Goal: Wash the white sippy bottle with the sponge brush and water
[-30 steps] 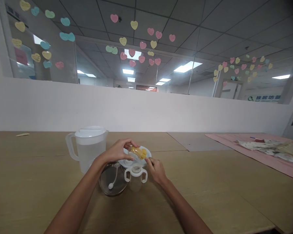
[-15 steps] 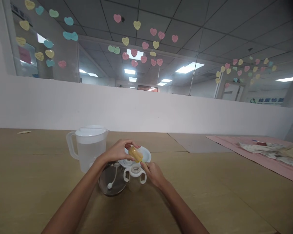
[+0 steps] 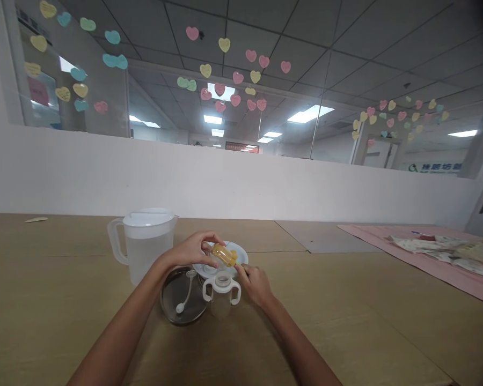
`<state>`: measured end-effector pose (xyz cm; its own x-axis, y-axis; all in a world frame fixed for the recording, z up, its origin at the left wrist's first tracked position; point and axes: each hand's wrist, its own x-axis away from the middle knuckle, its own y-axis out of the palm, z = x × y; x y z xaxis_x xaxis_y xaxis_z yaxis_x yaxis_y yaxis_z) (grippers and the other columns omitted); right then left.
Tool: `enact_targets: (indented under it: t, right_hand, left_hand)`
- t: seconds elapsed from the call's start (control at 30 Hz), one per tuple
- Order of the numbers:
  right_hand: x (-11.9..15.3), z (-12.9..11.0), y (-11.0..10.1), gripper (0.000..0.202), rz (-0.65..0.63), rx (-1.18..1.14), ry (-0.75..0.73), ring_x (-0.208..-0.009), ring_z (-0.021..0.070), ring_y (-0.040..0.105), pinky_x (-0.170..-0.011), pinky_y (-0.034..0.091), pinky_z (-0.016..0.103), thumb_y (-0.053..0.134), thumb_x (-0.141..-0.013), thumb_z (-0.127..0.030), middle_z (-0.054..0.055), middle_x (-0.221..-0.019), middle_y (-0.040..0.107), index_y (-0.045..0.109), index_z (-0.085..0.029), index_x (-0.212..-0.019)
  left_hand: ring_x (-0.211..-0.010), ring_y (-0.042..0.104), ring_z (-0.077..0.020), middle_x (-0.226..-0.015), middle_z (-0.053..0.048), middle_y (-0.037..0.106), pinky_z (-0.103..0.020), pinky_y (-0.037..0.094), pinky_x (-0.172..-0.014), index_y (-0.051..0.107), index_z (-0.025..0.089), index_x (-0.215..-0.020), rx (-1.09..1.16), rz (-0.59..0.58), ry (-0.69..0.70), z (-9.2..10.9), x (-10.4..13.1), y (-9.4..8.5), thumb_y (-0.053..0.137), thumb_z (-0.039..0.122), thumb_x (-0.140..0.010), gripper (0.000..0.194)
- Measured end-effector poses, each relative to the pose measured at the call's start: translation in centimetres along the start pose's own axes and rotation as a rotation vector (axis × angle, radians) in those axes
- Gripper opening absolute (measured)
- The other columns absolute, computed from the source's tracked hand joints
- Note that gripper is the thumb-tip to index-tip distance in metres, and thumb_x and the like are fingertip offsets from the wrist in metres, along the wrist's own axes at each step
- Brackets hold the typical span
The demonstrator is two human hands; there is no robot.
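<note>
mid-frame, your left hand point(image 3: 193, 250) grips an amber plastic dome point(image 3: 223, 254), slanting lower-right toward your right hand point(image 3: 257, 284), pinching a slim yellow handle point(image 3: 236, 265).

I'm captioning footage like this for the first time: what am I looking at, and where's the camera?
There's no machine, just one person's bare hands, seen from a camera on their head looking forward and down. The left hand holds a yellow, partly clear piece; the right hand pinches a thin yellow stem beside it. Whether they join is too small to tell. On the table, an open two-handled bottle stands upright, near a white plate and a round metal dish holding a white tube. Farther left is a lidded pitcher.
</note>
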<state>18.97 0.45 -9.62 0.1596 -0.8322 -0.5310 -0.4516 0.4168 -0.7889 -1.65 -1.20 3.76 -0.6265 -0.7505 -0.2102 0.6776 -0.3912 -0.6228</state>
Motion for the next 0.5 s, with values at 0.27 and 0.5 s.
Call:
enact_targets:
  t: [0.27, 0.5]
  right_hand:
    - [-0.3, 1.2, -0.2, 0.049, -0.038, 0.213, 0.113, -0.065, 0.0146, 0.06, -0.053, 0.025, 0.023, 0.025, -0.091, -0.048, 0.008, -0.074, 0.068, 0.063, -0.019, -0.079]
    - [-0.4, 1.4, -0.7, 0.046, -0.043, 0.238, 0.214, -0.07, 0.0164, 0.063, -0.053, 0.028, 0.024, 0.023, -0.092, -0.044, 0.008, -0.076, 0.067, 0.059, -0.018, -0.083]
  left_hand:
    - [-0.086, 0.058, -0.0199, -0.098, -0.002, 0.062, -0.027, 0.044, -0.072, 0.056, 0.023, -0.097, -0.542, 0.206, -0.184, -2.0, 0.9, -2.6, 0.06, 0.041, -0.065, 0.037]
    - [-0.083, 0.061, -0.0295, -0.091, -0.012, 0.067, -0.031, 0.045, -0.066, 0.062, 0.016, -0.085, -0.837, 0.06, -0.643, -6.8, 0.0, -1.6, 0.072, 0.018, -0.043, 0.043]
